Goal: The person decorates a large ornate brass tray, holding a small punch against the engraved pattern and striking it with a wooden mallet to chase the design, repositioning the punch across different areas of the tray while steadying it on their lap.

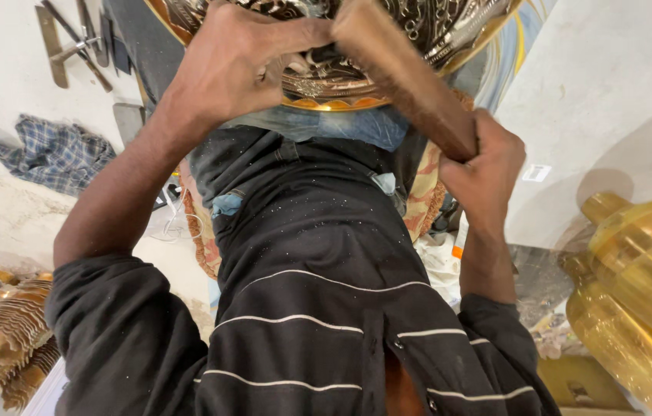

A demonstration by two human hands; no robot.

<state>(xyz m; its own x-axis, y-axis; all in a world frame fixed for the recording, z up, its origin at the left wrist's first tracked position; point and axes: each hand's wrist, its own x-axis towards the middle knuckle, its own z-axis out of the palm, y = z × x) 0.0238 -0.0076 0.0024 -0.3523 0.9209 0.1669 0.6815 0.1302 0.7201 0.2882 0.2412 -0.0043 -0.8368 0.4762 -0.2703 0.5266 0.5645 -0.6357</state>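
From the head view, the left hand (237,65) is pressing on an engraved brass plate (326,85) lying on the person's lap, its fingers curled closed around something small I cannot make out. The right hand (484,166) is gripping a wooden mallet (403,73), fingers wrapped around its handle, head over the plate. A brass vessel (642,293) is standing at the right.

Black white-striped shirt (318,308); blue checked cloth (52,154)
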